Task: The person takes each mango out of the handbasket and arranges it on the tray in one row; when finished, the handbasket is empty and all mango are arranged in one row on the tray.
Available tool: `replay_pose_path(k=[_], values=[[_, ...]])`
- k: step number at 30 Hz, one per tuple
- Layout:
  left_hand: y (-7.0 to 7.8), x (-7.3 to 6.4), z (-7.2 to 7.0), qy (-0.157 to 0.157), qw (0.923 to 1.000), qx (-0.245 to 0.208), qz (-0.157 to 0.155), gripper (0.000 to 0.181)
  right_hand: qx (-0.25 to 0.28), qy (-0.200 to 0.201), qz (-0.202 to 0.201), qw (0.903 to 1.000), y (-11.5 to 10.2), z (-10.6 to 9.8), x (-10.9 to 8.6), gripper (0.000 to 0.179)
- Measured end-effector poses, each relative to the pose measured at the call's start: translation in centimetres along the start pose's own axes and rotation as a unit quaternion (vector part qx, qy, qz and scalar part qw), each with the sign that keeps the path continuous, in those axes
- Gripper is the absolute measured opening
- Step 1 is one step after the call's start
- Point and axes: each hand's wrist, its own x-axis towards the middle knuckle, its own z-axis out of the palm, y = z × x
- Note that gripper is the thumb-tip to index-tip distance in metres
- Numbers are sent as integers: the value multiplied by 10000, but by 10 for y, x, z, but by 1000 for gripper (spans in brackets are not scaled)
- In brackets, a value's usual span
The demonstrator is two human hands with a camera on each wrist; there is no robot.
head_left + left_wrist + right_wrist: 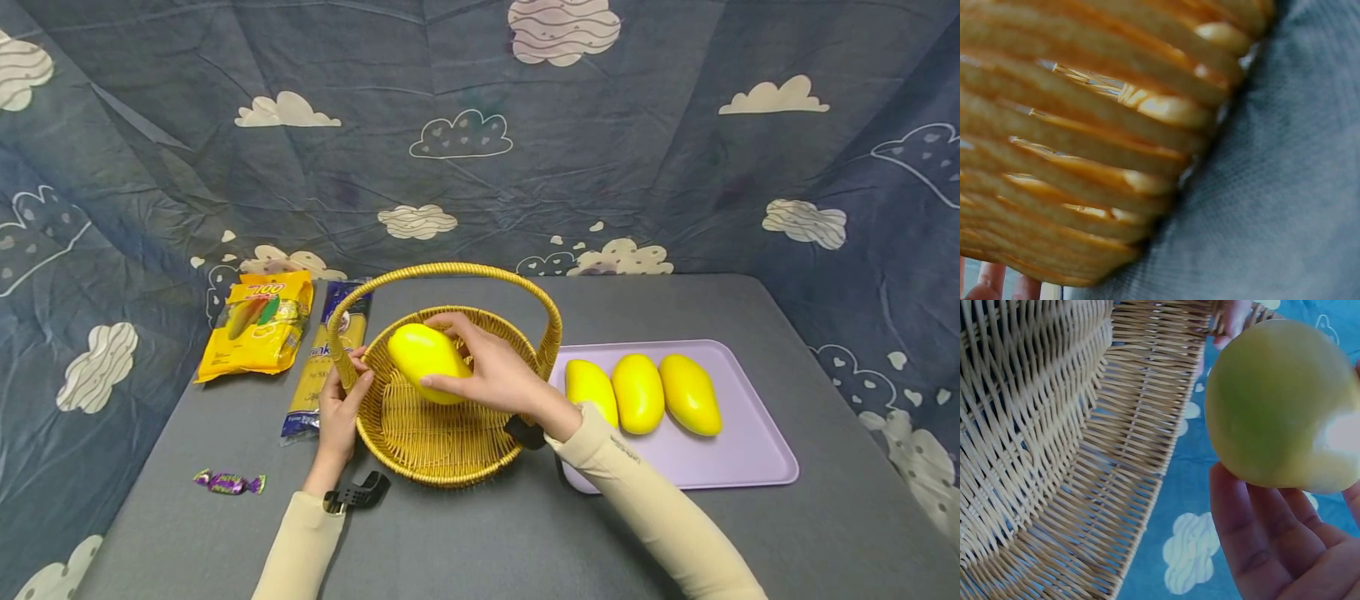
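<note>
In the head view my right hand (498,367) holds a yellow mango (423,358) over the mouth of a round wicker basket (442,479). Fingers and thumb wrap the fruit's sides, and the right wrist view shows the mango (1279,406) in the grasp beside the woven wall (1141,419). My left hand (341,412) grips the basket's left rim at the foot of its tall arched handle (450,268). Some left fingers are hidden behind the rim. Seen close in the left wrist view, the basket's slatted side (1085,144) fills much of the picture.
A lilac tray (750,458) on the right bears three more mangoes (637,394). Left of the basket lie a blue-and-yellow pasta packet (307,387) and a yellow bag with a mango picture (258,325). A purple wrapped candy (228,482) sits nearer on the grey table (465,550).
</note>
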Motion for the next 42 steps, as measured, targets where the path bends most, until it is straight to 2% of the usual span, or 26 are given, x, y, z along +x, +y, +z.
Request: replay_pose_path(k=[6,11,23,30,36,42], values=[[1,0,0,25,10000,53,-12,25,117,216,-194,9995,-7,-8,-11,64],[1,0,0,42,10000,-10,3,23,207,393,-527,9976,-10,-15,-19,64],[4,-1,1,56,9999,-128,-51,22,490,1087,-1016,9877,-16,-29,-44,68],[4,-2,1,46,9999,-123,-52,23,861,1597,-1344,9742,-15,-37,-60,66],[4,-2,1,40,9999,-121,-41,26,1063,2190,-1801,9530,-5,-46,-70,69],[3,-2,1,14,9999,-120,-75,25,1241,2633,-1569,9438,7,-58,-83,74]])
